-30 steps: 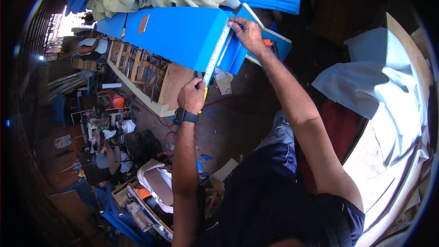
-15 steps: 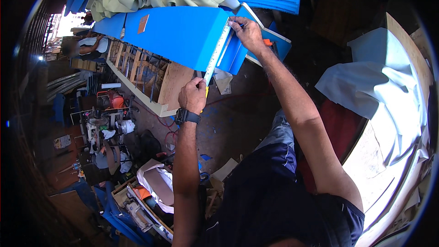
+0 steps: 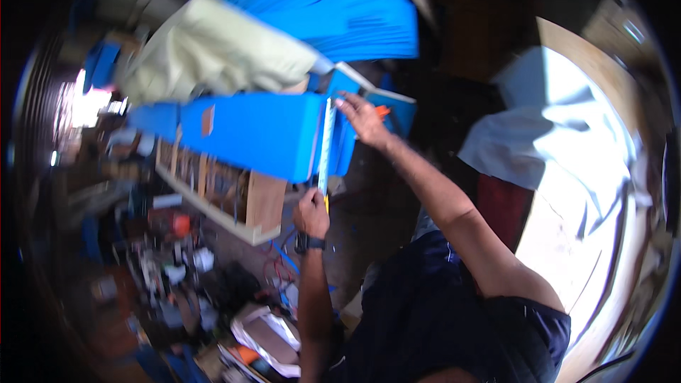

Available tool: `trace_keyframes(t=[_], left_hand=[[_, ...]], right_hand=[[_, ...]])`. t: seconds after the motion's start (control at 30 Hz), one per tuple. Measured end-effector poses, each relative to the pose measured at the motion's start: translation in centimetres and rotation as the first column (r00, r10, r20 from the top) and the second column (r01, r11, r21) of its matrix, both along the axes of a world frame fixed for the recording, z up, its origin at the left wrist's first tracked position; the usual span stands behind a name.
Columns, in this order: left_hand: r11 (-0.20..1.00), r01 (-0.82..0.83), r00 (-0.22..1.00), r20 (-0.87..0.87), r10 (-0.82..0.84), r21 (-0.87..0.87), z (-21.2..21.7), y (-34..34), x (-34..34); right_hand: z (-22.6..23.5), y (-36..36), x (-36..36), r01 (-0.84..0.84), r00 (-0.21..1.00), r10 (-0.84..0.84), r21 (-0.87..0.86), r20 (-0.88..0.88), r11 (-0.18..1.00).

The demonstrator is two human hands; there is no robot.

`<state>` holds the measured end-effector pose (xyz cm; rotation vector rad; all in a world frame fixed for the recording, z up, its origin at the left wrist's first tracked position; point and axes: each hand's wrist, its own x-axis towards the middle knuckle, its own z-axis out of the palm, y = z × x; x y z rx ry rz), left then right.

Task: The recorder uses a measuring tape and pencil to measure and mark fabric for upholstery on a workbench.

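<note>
A tape measure blade (image 3: 326, 145) is pulled out along the end edge of a long blue foam-like panel (image 3: 255, 131). My left hand (image 3: 312, 216), with a dark watch at the wrist, is closed round the near end of the tape measure; a bit of its yellow case (image 3: 326, 203) shows beside the fingers. At the far corner of the panel, my right hand (image 3: 365, 120) pinches the other end of the blade. The panel lies over a wooden frame (image 3: 266, 206) with slats. Motion blurs the finger details.
Crumpled cream material (image 3: 213, 50) lies beyond the panel, with a stack of blue sheets (image 3: 319, 14) behind it. Pale blue fabric (image 3: 560, 124) drapes over a board at the right. Cluttered tools and scraps (image 3: 174, 262) fill the lower left. An orange item (image 3: 383, 111) shows behind my right hand.
The view has swung, so the panel and both hands appear lower and further left. Both hands keep hold of the tape measure, its blade still along the panel's end.
</note>
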<state>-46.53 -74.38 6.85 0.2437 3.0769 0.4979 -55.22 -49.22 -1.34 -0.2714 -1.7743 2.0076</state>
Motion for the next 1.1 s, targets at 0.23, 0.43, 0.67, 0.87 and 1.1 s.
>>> trace_keyframes(t=[0.23, 0.43, 0.67, 0.87, 1.1], left_hand=[[0.872, 0.218, 0.846, 0.361, -0.392, 0.438, -6.5, 0.8, 5.3], [0.731, 0.504, 0.554, 0.477, -0.682, 0.460, -11.9, -3.7, 9.0], [0.649, 0.545, 0.387, 0.527, -0.756, 0.530, -10.6, -5.0, 9.3], [0.694, 0.508, 0.457, 0.524, -0.719, 0.510, -9.2, -8.7, 8.8], [0.808, 0.472, 0.603, 0.540, -0.587, 0.352, -7.6, -11.6, 10.9]], right_hand=[[-5.2, 4.4, 18.3, 0.059, 0.884, -0.170, 0.256, 0.435, 0.965], [-4.8, -6.5, 44.2, 0.195, 0.690, -0.490, 0.516, 0.533, 0.834], [-3.4, -19.0, 51.3, 0.558, 0.374, -0.556, 0.299, 0.743, 0.774], [-7.4, -7.0, 41.8, 0.680, 0.650, -0.423, -0.236, 0.631, 0.694], [-8.5, 15.0, 31.9, 0.901, 0.424, -0.618, -0.374, 0.662, 0.217]])
